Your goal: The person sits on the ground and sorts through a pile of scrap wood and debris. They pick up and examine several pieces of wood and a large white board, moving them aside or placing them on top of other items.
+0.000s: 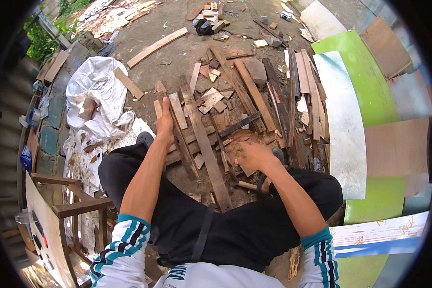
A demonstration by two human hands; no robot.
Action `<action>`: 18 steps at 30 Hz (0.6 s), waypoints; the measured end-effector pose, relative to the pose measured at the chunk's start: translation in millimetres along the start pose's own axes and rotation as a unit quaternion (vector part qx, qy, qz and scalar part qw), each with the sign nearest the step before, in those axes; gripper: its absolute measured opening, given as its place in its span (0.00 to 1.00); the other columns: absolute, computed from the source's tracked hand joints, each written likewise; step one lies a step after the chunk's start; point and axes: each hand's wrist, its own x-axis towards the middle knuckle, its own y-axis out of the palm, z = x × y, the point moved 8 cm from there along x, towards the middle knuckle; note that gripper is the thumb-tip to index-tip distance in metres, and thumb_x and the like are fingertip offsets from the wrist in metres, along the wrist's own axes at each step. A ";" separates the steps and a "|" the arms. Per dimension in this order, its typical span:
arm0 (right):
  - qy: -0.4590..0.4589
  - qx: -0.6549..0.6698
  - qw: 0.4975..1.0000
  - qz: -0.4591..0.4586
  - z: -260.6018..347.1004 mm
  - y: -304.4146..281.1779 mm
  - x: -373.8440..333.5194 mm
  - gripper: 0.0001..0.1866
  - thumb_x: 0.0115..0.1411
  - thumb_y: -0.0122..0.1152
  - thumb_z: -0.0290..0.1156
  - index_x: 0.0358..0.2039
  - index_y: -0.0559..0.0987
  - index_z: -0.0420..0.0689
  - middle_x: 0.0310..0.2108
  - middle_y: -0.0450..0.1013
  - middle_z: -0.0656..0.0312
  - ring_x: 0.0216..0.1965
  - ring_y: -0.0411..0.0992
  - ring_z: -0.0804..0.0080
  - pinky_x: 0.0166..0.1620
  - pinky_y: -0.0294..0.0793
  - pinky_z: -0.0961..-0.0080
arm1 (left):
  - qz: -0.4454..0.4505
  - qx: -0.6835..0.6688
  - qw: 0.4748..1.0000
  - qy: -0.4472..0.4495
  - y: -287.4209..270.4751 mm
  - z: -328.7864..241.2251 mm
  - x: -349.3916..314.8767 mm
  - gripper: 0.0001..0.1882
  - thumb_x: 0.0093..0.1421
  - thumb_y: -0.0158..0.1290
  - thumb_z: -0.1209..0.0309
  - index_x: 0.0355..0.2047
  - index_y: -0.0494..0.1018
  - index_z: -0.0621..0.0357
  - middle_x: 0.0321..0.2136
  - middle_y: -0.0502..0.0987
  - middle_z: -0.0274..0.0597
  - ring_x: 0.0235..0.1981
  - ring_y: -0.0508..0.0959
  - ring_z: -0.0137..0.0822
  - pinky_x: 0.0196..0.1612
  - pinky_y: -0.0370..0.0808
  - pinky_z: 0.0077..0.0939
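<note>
My left hand [164, 126] is closed around the upper part of a narrow brown wooden strip [181, 144], its thumb along the edge. The strip slants down toward the ground between my knees. Just right of it, a longer weathered plank [204, 146] leans with its near end by my lap. My right hand [254, 156] hovers over the sawdust-covered ground by my right foot. Its fingers are blurred, and whether they hold anything is unclear. Close below it lies a tool with a pale wooden handle [247, 185], possibly a hammer. A dark flat bar [239, 124] lies across the wood beyond.
Wood offcuts [211, 100] and long planks [254, 96] cover the ground ahead. A white sack [96, 91] lies at left, above a wooden frame stool [81, 207]. Green and white sheets [343, 125] line the right side. A pale board [157, 47] lies farther off.
</note>
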 end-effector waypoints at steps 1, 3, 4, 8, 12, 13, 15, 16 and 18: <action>0.025 -0.015 0.998 0.064 -5.3 23.2 11.4 0.38 0.59 0.64 0.50 0.64 0.67 0.41 0.55 0.73 0.47 0.56 0.72 0.48 0.55 0.73 0.55 | 0.004 -0.002 1.000 -0.005 5.0 -3.4 -5.5 0.56 0.55 0.50 0.28 0.61 0.64 0.73 0.57 0.71 0.54 0.55 0.74 0.45 0.58 0.71 0.42; 0.051 -0.046 0.982 0.174 -10.6 77.2 37.8 0.36 0.58 0.64 0.51 0.61 0.71 0.40 0.57 0.72 0.48 0.57 0.72 0.49 0.56 0.73 0.55 | 0.012 -0.011 1.000 -0.007 2.5 -2.6 -3.2 0.55 0.55 0.49 0.28 0.61 0.64 0.72 0.57 0.71 0.53 0.55 0.74 0.44 0.58 0.71 0.41; 0.052 -0.064 0.972 0.219 -10.3 110.0 49.5 0.36 0.58 0.64 0.53 0.60 0.73 0.40 0.59 0.71 0.48 0.57 0.72 0.50 0.56 0.73 0.54 | 0.017 -0.019 1.000 -0.004 -6.4 1.4 5.2 0.55 0.56 0.49 0.28 0.61 0.64 0.71 0.57 0.72 0.52 0.55 0.74 0.44 0.58 0.71 0.40; 0.127 0.033 0.948 0.290 -11.8 225.1 77.9 0.39 0.55 0.65 0.60 0.58 0.76 0.43 0.63 0.67 0.52 0.61 0.69 0.50 0.60 0.69 0.51 | 0.052 -0.039 0.998 0.009 -10.4 -9.8 14.0 0.53 0.57 0.48 0.29 0.62 0.64 0.69 0.57 0.72 0.50 0.56 0.74 0.43 0.57 0.71 0.38; 0.243 0.152 0.922 0.260 6.4 294.8 56.7 0.56 0.49 0.71 0.60 0.69 0.55 0.43 0.62 0.66 0.45 0.63 0.66 0.49 0.61 0.67 0.52 | 0.013 0.001 1.000 0.001 -37.0 -19.7 1.6 0.55 0.57 0.45 0.27 0.64 0.62 0.68 0.59 0.70 0.53 0.59 0.71 0.46 0.61 0.68 0.42; 0.261 0.174 0.921 0.231 6.7 304.6 51.3 0.60 0.48 0.73 0.59 0.70 0.50 0.43 0.62 0.66 0.43 0.63 0.66 0.48 0.61 0.66 0.53 | 0.027 -0.007 1.000 0.004 -40.2 -22.8 1.2 0.56 0.57 0.43 0.26 0.64 0.61 0.69 0.60 0.69 0.54 0.60 0.70 0.48 0.63 0.65 0.44; 0.228 0.206 0.932 0.191 2.5 321.4 43.8 0.67 0.45 0.76 0.57 0.70 0.39 0.39 0.59 0.66 0.36 0.61 0.66 0.44 0.60 0.68 0.53 | 0.022 -0.015 1.000 0.003 -52.1 -20.4 6.7 0.56 0.57 0.43 0.26 0.64 0.61 0.69 0.60 0.68 0.55 0.60 0.70 0.47 0.63 0.64 0.43; 0.211 0.224 0.936 0.169 -0.5 327.8 41.6 0.71 0.44 0.78 0.55 0.69 0.34 0.37 0.58 0.67 0.33 0.61 0.67 0.42 0.60 0.68 0.53 | 0.022 -0.018 1.000 0.003 -55.9 -21.4 8.0 0.56 0.57 0.43 0.26 0.64 0.61 0.70 0.60 0.68 0.56 0.60 0.70 0.47 0.64 0.63 0.42; 0.202 0.250 0.938 0.132 -6.1 339.4 39.3 0.68 0.43 0.79 0.50 0.68 0.38 0.37 0.57 0.67 0.32 0.60 0.67 0.40 0.60 0.68 0.54 | 0.004 -0.008 1.000 -0.004 -64.4 -20.4 4.5 0.56 0.57 0.43 0.26 0.64 0.62 0.71 0.60 0.68 0.56 0.61 0.70 0.47 0.65 0.62 0.42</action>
